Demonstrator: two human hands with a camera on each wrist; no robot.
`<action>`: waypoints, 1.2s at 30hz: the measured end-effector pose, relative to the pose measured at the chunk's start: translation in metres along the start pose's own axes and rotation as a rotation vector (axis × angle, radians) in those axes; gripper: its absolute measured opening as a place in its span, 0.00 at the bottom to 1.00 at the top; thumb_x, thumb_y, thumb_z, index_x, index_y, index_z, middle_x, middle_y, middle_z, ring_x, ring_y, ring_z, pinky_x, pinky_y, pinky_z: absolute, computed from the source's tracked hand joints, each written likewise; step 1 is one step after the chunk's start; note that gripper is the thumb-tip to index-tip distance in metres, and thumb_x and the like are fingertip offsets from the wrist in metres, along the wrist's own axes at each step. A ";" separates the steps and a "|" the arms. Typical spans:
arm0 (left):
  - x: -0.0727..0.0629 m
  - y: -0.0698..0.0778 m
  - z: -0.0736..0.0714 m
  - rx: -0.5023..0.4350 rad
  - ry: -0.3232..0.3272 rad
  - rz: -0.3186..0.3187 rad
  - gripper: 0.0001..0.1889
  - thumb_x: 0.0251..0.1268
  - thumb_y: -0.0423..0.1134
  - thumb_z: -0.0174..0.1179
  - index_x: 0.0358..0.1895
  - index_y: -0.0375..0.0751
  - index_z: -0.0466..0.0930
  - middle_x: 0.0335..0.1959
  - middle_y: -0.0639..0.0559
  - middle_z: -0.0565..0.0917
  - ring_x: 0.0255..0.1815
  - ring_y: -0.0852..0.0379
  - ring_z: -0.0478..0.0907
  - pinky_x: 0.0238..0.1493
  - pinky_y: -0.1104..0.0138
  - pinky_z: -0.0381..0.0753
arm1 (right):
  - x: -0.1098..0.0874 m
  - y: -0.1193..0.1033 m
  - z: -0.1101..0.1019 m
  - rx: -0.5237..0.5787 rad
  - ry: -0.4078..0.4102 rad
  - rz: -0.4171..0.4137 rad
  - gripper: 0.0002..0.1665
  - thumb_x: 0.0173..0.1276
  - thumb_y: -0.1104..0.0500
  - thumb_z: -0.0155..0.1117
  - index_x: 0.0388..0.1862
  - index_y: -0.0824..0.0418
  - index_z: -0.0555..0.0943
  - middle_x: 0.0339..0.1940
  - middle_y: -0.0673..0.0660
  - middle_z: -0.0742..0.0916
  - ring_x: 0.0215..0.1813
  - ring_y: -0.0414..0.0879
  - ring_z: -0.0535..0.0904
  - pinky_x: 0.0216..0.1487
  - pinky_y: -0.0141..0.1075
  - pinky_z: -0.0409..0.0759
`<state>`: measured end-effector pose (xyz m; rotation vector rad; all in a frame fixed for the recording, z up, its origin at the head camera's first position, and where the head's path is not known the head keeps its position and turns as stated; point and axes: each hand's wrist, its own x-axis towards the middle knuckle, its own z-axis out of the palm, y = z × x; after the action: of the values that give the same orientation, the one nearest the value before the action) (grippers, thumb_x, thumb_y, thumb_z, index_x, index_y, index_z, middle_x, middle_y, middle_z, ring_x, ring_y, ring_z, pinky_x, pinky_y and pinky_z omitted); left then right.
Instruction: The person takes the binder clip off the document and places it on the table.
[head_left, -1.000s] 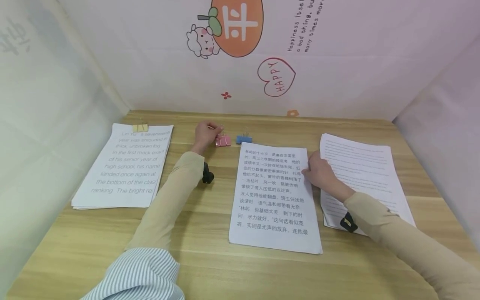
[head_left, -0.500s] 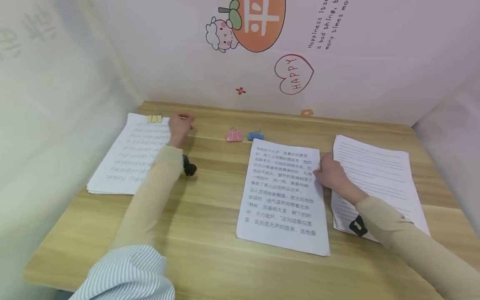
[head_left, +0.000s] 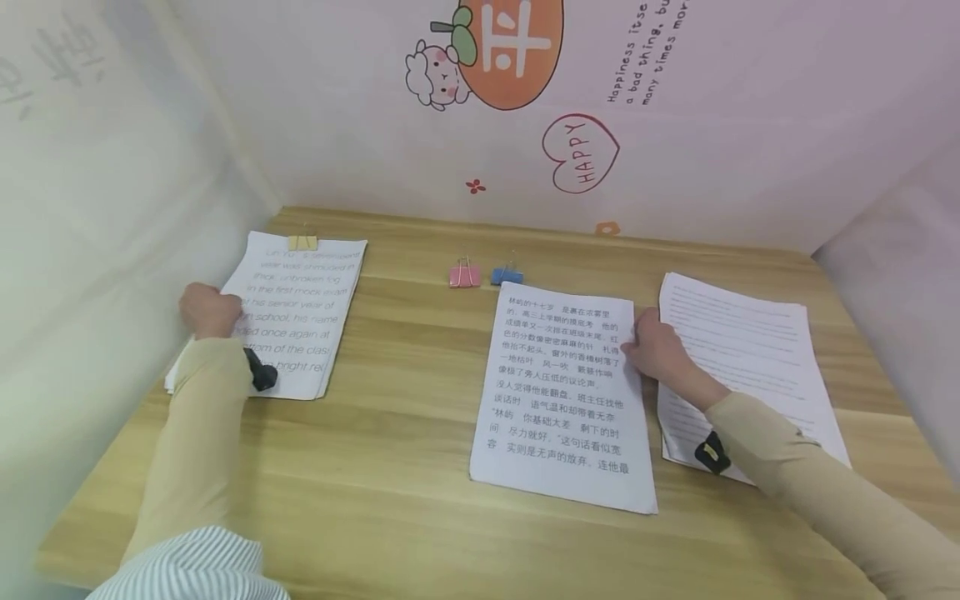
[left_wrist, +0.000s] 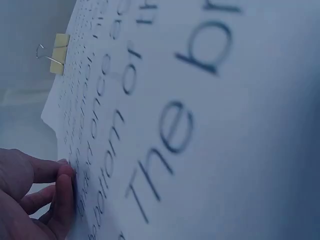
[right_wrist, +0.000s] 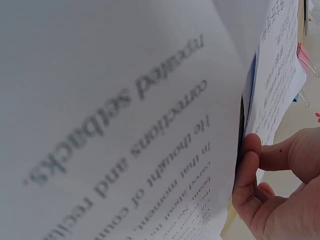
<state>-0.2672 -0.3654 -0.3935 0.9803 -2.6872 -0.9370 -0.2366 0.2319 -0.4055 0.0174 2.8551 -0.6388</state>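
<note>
At the left edge of the left paper stack (head_left: 300, 287), printed in large English letters, is my left hand (head_left: 210, 310). In the left wrist view its thumb and fingers (left_wrist: 62, 175) pinch that edge. A yellow binder clip (head_left: 303, 242) grips the top of this stack. My right hand (head_left: 662, 346) is at the right edge of the middle stack (head_left: 555, 400), which carries Chinese print. The right wrist view has its thumb and index finger (right_wrist: 248, 162) pinching this edge. Beyond the middle stack lie a pink binder clip (head_left: 465, 276) and a blue binder clip (head_left: 507, 276).
A third paper stack (head_left: 750, 358) with small print lies on the right, partly under the right forearm. The wooden table (head_left: 390, 467) is bordered by white cloth walls, the back one (head_left: 337, 150) bearing cartoon prints.
My left hand has left the pink binder clip and travelled left, across to the left stack's far edge. The right hand keeps its place at the middle stack. The head view has shifted slightly.
</note>
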 end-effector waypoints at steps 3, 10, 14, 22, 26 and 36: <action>0.000 -0.009 0.000 -0.012 0.015 -0.004 0.27 0.53 0.30 0.48 0.60 0.22 0.68 0.59 0.26 0.72 0.61 0.32 0.69 0.65 0.51 0.66 | 0.000 -0.001 0.002 -0.004 0.009 0.009 0.21 0.67 0.64 0.55 0.52 0.76 0.62 0.32 0.67 0.79 0.29 0.52 0.77 0.25 0.33 0.72; 0.001 -0.003 0.002 -0.060 0.044 -0.010 0.27 0.58 0.31 0.47 0.64 0.26 0.65 0.64 0.29 0.69 0.65 0.33 0.65 0.70 0.51 0.61 | 0.001 -0.001 0.003 -0.004 0.007 0.024 0.21 0.68 0.63 0.54 0.53 0.75 0.62 0.33 0.66 0.78 0.29 0.51 0.78 0.24 0.33 0.73; 0.000 0.000 0.003 -0.071 0.042 0.004 0.28 0.58 0.30 0.47 0.64 0.25 0.65 0.63 0.28 0.69 0.64 0.32 0.66 0.69 0.49 0.63 | 0.000 0.000 0.003 -0.002 0.015 0.022 0.21 0.68 0.63 0.54 0.53 0.75 0.62 0.32 0.66 0.79 0.29 0.51 0.78 0.24 0.33 0.72; 0.000 -0.009 0.003 -0.120 -0.010 -0.020 0.25 0.62 0.30 0.43 0.62 0.23 0.66 0.60 0.27 0.72 0.54 0.37 0.73 0.58 0.53 0.73 | -0.001 -0.001 0.003 -0.005 0.008 0.025 0.21 0.68 0.62 0.54 0.53 0.75 0.63 0.32 0.66 0.78 0.30 0.52 0.77 0.25 0.34 0.73; 0.001 -0.011 0.001 -0.173 -0.047 -0.047 0.25 0.67 0.33 0.41 0.66 0.26 0.62 0.62 0.30 0.71 0.28 0.63 0.77 0.36 0.73 0.76 | 0.000 -0.002 0.003 -0.013 0.000 0.031 0.21 0.69 0.62 0.54 0.54 0.74 0.62 0.33 0.66 0.78 0.31 0.53 0.77 0.26 0.34 0.73; 0.004 -0.011 0.000 -0.362 -0.124 -0.123 0.26 0.67 0.31 0.38 0.69 0.30 0.58 0.53 0.39 0.72 0.15 0.76 0.73 0.28 0.80 0.78 | -0.001 -0.001 0.003 -0.015 0.000 0.019 0.22 0.69 0.62 0.53 0.54 0.75 0.62 0.34 0.67 0.79 0.31 0.53 0.78 0.25 0.34 0.73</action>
<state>-0.2645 -0.3742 -0.4003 1.0418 -2.4418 -1.4887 -0.2352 0.2301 -0.4077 0.0416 2.8564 -0.6142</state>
